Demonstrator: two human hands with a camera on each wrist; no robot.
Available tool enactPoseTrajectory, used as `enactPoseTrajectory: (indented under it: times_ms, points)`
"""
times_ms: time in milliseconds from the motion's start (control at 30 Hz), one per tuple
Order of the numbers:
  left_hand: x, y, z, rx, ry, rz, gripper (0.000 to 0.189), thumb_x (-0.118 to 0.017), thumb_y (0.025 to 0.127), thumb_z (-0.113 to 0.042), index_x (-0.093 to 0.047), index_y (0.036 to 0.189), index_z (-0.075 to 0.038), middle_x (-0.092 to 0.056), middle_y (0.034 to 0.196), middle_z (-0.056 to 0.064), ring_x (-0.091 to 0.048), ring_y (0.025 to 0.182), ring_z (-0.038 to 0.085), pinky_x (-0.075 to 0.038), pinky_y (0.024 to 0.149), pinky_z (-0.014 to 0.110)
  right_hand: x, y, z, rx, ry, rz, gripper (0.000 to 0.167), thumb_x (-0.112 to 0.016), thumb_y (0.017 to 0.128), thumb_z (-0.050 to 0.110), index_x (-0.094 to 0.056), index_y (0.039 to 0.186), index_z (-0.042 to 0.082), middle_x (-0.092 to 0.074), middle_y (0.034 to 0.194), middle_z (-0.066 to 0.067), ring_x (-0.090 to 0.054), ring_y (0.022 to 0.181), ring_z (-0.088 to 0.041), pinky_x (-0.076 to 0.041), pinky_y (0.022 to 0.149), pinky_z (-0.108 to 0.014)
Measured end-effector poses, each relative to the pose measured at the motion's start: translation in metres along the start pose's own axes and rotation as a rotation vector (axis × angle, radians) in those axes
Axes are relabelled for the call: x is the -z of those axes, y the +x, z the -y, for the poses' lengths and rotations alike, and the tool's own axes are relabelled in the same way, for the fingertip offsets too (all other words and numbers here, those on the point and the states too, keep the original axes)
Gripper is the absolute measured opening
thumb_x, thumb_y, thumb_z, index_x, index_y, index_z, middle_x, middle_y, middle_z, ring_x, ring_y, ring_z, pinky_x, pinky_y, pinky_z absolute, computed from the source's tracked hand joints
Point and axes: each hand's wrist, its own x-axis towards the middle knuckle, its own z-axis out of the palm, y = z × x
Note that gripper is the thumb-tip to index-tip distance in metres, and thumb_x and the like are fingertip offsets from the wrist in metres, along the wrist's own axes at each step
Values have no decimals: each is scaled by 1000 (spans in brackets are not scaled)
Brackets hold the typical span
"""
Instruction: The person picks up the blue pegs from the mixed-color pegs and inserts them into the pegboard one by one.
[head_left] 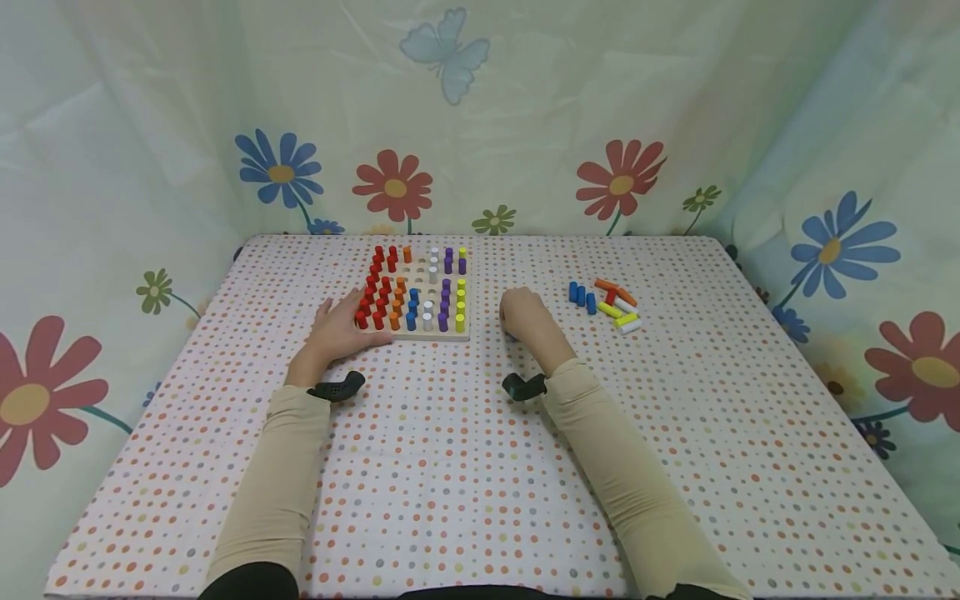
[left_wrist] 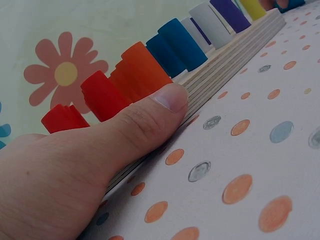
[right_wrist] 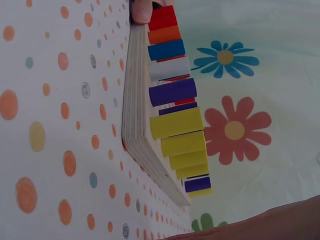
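Note:
A wooden pegboard (head_left: 420,272) stands left of centre, with upright red, orange, blue, white, purple and yellow pegs in columns. My left hand (head_left: 337,327) rests against its front left corner. In the left wrist view the left thumb (left_wrist: 145,117) lies straight along the layered front edge, beside the red and orange pegs. Right of the board, my right hand (head_left: 531,321) is above the cloth with its fingers curled. At the top corner of the left wrist view, its fingertips pinch a blue peg (left_wrist: 291,5). In the right wrist view, only a blurred edge of that hand (right_wrist: 270,219) shows.
Loose pegs lie on the dotted tablecloth (head_left: 450,467) to the right: several blue pegs (head_left: 581,295), orange pegs (head_left: 607,285), a red peg (head_left: 611,296), yellow pegs (head_left: 609,310) and white pegs (head_left: 630,326). A flowered curtain (head_left: 525,100) hangs behind the table.

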Motion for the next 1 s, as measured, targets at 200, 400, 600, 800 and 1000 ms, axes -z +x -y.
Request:
enactPoseTrajectory:
  times_ms: [200,400,600,800,1000]
  points:
    - [2,-1,1,-2,6,-1,128,-58,60,-86,-17,153,-8,-17,159,13,-16,147,31,5,118,54,6,0,4,22,97,-22,18,-60,92,11,-71,103,3,-69,102,-10,-64,87,-20,-54,81,-34]
    - [4,0,3,0,12,-11,128,-57,60,-87,-18,153,-8,-18,159,12,-16,147,30,5,118,53,18,0,12,66,199,-149,15,-62,92,13,-72,99,5,-69,96,-9,-62,83,-20,-53,74,-31]
    - [5,2,5,4,24,-7,130,-56,58,-89,-18,153,-8,-18,159,12,-16,147,30,5,118,54,32,1,20,107,289,-239,17,-63,92,17,-70,103,6,-70,98,-8,-64,88,-21,-54,77,-32]
    - [5,3,4,0,12,-22,129,-58,59,-87,-18,153,-8,-20,159,13,-17,147,30,5,118,53,46,16,41,191,324,-301,18,-64,92,20,-71,103,8,-70,101,-7,-65,92,-20,-53,80,-32]
    - [0,0,1,5,-6,-1,130,-59,58,-87,-17,153,-8,-19,159,13,-17,146,31,5,118,54,47,45,70,289,240,-241,21,-62,92,14,-71,109,7,-65,105,-7,-59,94,-18,-53,84,-29]
